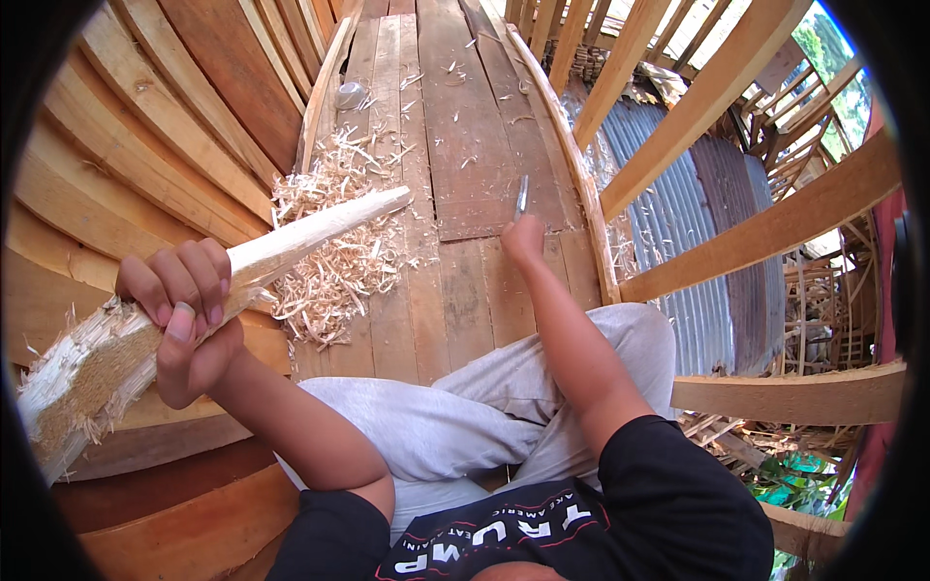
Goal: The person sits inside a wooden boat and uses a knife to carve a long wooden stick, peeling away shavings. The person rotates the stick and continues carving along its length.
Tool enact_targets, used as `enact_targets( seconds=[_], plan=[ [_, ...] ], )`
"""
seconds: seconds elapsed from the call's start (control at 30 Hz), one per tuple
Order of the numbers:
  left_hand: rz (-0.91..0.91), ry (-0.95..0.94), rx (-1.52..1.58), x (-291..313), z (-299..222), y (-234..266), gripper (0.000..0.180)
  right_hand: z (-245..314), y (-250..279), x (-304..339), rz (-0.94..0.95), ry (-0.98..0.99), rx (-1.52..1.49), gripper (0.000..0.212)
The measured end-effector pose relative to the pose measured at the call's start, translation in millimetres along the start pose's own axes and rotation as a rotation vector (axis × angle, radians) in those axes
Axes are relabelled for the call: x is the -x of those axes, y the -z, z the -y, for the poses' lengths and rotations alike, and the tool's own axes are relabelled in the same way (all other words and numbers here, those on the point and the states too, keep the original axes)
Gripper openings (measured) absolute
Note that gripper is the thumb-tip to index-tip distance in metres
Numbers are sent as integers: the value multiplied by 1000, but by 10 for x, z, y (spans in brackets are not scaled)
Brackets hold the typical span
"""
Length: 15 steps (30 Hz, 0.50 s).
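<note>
A pale piece of wood [300,232], thick and rough at its lower left end, narrows to a whittled point at the upper right. My left hand [189,305] wraps round it near the thick part, fingers over the top and thumb in front. Off to the right, my right hand [523,239] is closed on a knife, its arm stretched forward over the floor. The short metal blade [523,194] sticks out ahead of the fist, apart from the wood. The knife's handle is hidden in my grip.
Curled shavings [334,261] lie heaped on the plank floor [417,300] beneath the wood. A small clear cup [351,95] stands beyond them. Wooden slats [145,126] wall the left side; a slatted railing [775,247] runs along the right, with corrugated metal sheets [659,203] outside it.
</note>
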<state>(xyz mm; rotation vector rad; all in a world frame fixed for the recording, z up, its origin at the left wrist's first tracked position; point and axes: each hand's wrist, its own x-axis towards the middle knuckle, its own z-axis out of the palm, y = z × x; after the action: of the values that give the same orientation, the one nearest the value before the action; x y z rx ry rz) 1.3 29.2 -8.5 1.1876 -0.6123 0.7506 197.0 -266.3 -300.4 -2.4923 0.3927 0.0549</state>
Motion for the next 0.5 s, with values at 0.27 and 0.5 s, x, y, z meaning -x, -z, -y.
enact_targets(
  seconds=[0.27,0.5],
  plan=[
    [-32,32,9,-3,2,90,21,360,-187,-98,176,319,-256,20],
    [-93,99,-104,13,14,153,21,726,-177,-188,879,344,-360,24]
  ],
)
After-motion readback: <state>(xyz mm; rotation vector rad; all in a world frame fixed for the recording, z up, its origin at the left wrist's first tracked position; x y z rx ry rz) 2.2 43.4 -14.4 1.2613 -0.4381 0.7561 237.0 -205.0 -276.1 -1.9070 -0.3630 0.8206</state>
